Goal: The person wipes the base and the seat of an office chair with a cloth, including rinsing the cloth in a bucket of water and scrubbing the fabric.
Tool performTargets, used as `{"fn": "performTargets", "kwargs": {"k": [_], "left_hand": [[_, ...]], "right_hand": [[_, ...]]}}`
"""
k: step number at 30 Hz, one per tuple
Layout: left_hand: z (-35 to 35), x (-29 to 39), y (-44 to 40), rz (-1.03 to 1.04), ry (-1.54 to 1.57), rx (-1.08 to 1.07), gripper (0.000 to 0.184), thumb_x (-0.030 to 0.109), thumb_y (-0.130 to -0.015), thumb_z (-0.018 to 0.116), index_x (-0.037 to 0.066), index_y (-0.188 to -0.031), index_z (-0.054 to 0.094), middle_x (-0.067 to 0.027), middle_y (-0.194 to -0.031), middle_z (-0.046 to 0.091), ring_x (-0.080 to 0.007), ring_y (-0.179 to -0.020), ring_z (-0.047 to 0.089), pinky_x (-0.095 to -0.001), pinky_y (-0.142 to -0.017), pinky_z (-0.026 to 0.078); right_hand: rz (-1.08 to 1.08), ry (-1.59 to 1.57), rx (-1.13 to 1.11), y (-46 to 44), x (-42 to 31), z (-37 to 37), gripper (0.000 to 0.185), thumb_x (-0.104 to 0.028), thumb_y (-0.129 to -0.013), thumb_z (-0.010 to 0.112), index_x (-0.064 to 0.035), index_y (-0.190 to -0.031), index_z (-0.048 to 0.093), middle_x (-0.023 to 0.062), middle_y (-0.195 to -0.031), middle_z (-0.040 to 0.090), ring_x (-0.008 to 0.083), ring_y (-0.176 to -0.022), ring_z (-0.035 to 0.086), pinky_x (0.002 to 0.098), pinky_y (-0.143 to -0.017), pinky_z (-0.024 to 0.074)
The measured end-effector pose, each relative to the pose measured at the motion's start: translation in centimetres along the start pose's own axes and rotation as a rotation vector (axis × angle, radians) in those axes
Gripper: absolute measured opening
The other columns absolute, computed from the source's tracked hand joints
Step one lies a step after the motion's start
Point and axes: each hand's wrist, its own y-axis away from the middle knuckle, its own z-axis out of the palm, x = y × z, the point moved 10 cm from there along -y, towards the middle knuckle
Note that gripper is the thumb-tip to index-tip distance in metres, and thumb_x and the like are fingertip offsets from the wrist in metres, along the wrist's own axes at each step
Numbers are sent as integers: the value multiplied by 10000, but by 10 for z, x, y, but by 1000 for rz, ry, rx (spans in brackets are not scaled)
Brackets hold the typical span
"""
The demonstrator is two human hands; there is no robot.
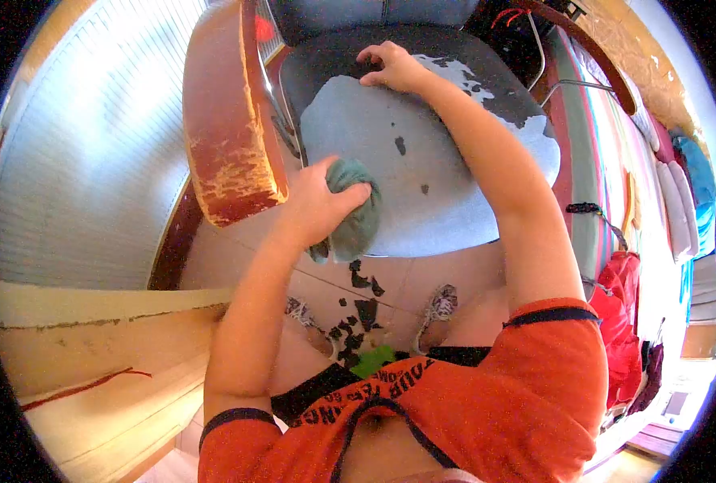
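A chair seat (pixel 430 169) is before me, its black covering (pixel 326 56) peeled off over much of the surface, baring grey-blue backing. Black scraps remain on the bare part. In my left hand (pixel 317 205) is a crumpled grey-green cloth (pixel 354 209), gripped at the seat's front left edge. My right hand (pixel 394 68) reaches to the far part of the seat, where the covering is still black. Its fingers and thumb are curled around a dark flake of covering, partly hidden by the fingers.
The chair's worn brown armrest (pixel 233 121) rises at the left. Black flakes (pixel 366 310) lie on the tiled floor between my feet, near a green item (pixel 374 361). A wooden ledge (pixel 100 354) stands at lower left. Along the right runs a striped bedcover (pixel 587 161) with red fabric (pixel 619 314).
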Motion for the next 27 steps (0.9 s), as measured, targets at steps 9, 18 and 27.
{"fn": "performTargets", "kwargs": {"k": [9,18,27], "left_hand": [[2,-4,1,-51,29,-16,341,281,-685,686,-2,-854,602,-119,-747,629,-208,-679,603,-320,-668,469],[3,0,0,-66,25,-40,356,303,-679,681,2,-847,596,-132,-731,628,-253,-680,608,-351,-658,469],[3,-4,1,-63,35,-30,331,269,-699,677,-9,-862,599,-133,-733,629,-237,-675,610,-344,-655,470]], "right_hand": [[-367,167,-75,2,-41,11,143,-149,-786,591,-70,-903,615,95,-909,579,290,-900,571,385,-791,470],[-352,81,-173,-11,-23,26,131,-166,-809,578,-36,-830,576,124,-871,573,328,-871,562,389,-749,478],[75,400,399,-29,71,-36,152,-125,-818,535,-41,-939,496,210,-828,618,337,-764,634,432,-653,511]]}}
